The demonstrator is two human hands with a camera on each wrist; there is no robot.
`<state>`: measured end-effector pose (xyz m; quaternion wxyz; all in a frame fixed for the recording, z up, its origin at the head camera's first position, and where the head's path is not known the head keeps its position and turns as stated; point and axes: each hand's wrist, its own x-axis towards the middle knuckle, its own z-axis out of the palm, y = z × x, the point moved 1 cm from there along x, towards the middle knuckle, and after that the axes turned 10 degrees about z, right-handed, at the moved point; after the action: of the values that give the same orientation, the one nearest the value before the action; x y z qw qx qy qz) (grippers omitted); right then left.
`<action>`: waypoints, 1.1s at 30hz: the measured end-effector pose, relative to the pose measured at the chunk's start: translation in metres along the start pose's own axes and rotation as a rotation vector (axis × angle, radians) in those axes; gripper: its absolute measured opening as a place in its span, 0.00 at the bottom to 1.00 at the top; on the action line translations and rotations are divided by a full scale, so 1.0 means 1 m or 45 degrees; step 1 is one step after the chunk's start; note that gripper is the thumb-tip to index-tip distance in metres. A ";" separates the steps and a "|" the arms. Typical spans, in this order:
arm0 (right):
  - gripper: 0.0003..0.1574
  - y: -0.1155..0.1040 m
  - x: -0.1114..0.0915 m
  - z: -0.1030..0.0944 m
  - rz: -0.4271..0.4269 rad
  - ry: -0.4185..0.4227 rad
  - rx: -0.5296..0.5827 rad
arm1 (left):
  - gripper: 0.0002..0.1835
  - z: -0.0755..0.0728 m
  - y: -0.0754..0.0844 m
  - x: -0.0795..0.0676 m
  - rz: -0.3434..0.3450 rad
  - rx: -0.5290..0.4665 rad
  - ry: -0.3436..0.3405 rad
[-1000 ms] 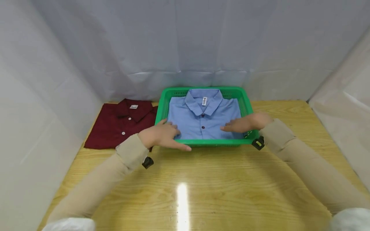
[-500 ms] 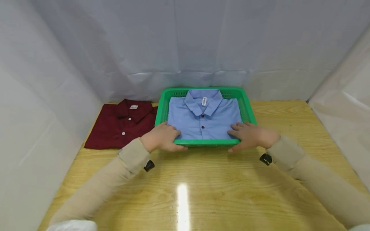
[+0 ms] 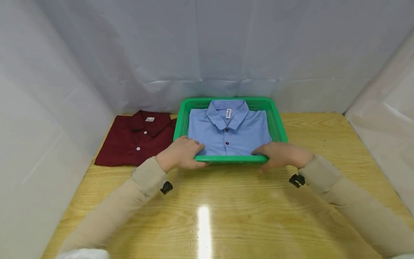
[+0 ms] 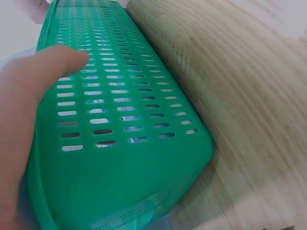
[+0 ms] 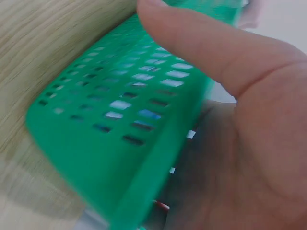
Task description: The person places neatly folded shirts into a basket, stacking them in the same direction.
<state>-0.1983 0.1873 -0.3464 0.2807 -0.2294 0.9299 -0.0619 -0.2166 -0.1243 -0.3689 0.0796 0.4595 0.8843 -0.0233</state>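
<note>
- Holding one folded blue shirt [image 3: 211, 133], one green plastic basket [image 3: 231, 159] is gripped by left hand [image 3: 182, 153] and right hand [image 3: 280, 154], fingers curled.
- One folded maroon shirt [image 3: 129, 140] is laid alongside.

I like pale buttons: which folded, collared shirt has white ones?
The dark red cloth shirt, lying left of the green plastic basket; the light blue cloth shirt inside has dark buttons.

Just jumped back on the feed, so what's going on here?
A person's left hand and right hand grip the near side of a green basket, one toward each corner, thumbs outside the wall. A folded blue shirt lies inside, collar away from the person. A folded maroon shirt lies on the wooden table, left of the basket.
</note>
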 end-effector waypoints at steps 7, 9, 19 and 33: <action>0.44 -0.008 -0.008 0.000 -0.004 -0.021 0.073 | 0.22 0.001 0.008 -0.008 0.019 0.038 0.150; 0.43 -0.008 -0.010 0.003 0.002 0.008 0.085 | 0.20 0.003 0.011 -0.010 0.020 0.039 0.184; 0.23 0.001 -0.012 0.020 -0.024 0.335 0.049 | 0.16 0.015 0.016 -0.017 -0.034 0.062 0.296; 0.23 0.006 -0.008 0.025 -0.082 0.416 0.152 | 0.14 0.014 0.018 -0.021 0.035 -0.005 0.454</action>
<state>-0.1806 0.1965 -0.3642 0.1368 -0.2291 0.9500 -0.1623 -0.1889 -0.1326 -0.3788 -0.0773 0.4681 0.8781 0.0615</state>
